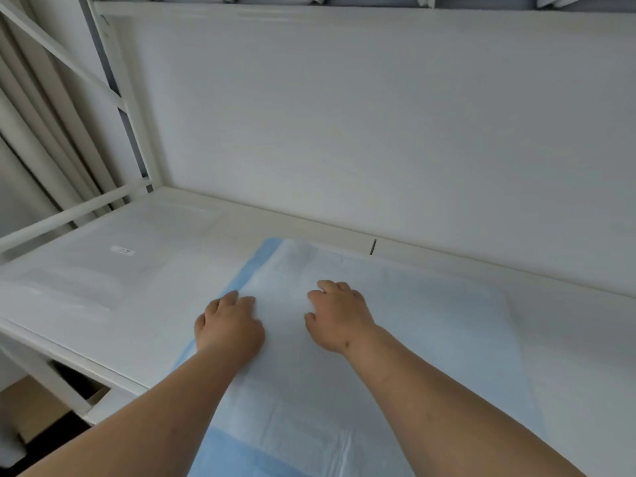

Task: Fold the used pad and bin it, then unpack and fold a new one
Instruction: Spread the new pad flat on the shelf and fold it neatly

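Observation:
A pale blue-and-white absorbent pad lies spread on the white bed, with a blue border along its left and near edges. My left hand rests palm down on the pad near its left blue border, fingers lying flat. My right hand rests on the pad a little to the right, fingers slightly bent with their tips on the white surface. Neither hand grips anything.
The white mattress carries a clear plastic package with a small label at the left. A white wall runs behind the bed. The white metal bed frame and a curtain stand at the left.

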Action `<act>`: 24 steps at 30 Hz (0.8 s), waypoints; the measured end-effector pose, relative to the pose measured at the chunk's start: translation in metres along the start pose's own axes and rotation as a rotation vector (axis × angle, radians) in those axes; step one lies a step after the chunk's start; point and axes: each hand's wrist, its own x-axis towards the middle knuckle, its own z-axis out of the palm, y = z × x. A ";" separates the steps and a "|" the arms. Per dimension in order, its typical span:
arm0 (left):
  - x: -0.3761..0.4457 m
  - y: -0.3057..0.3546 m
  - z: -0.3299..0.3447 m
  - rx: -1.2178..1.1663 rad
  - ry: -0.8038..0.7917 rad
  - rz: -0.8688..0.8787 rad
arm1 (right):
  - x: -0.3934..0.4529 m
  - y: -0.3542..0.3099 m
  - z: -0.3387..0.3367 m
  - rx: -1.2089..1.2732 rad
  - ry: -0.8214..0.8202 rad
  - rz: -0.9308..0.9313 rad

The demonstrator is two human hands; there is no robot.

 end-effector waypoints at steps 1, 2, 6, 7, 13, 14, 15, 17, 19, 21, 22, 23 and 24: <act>0.003 -0.006 -0.003 -0.016 -0.004 -0.014 | 0.006 -0.008 0.001 0.005 -0.001 -0.016; 0.006 -0.013 -0.006 -0.027 -0.010 -0.023 | 0.012 -0.017 0.001 0.008 0.001 -0.034; 0.016 -0.029 -0.009 -0.037 -0.033 -0.012 | 0.039 -0.050 0.007 0.007 0.011 -0.071; 0.015 -0.026 -0.007 -0.029 -0.033 -0.003 | 0.041 -0.051 0.009 0.008 0.004 -0.059; 0.027 -0.037 -0.006 -0.050 -0.056 0.006 | 0.056 -0.057 0.023 0.154 0.007 0.121; 0.029 -0.038 -0.007 -0.044 -0.064 0.012 | 0.059 -0.057 0.023 0.203 0.004 0.161; 0.029 -0.037 -0.007 -0.037 -0.069 0.020 | 0.062 -0.057 0.022 0.250 -0.003 0.197; 0.031 -0.036 -0.007 -0.043 -0.072 0.026 | 0.067 -0.056 0.019 0.327 -0.023 0.255; 0.034 -0.034 -0.008 -0.104 -0.063 0.013 | 0.071 -0.053 0.017 0.419 -0.040 0.295; 0.036 -0.032 -0.010 -0.216 -0.059 -0.019 | 0.076 -0.048 0.019 0.494 -0.040 0.314; 0.035 -0.031 -0.010 -0.264 -0.054 -0.036 | 0.077 -0.046 0.019 0.534 -0.035 0.319; 0.034 -0.029 -0.011 -0.292 -0.041 -0.048 | 0.079 -0.043 0.020 0.583 -0.027 0.324; 0.033 -0.028 -0.011 -0.308 -0.026 -0.056 | 0.080 -0.041 0.018 0.636 -0.021 0.324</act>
